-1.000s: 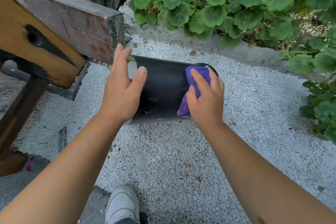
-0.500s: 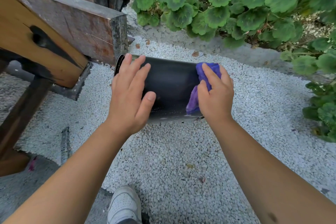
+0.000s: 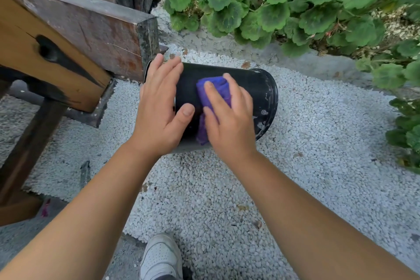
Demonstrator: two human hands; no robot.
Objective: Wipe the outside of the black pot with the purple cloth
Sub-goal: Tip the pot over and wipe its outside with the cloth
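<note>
Both hands on black pot (image 3: 261,88), gravel (image 3: 318,143) rt open.

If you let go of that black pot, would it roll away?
Probably a little. The black pot lies on its side and is round, so it could roll. The left hand seems to steady it. The bumpy white gravel would likely stop it quickly.
</note>
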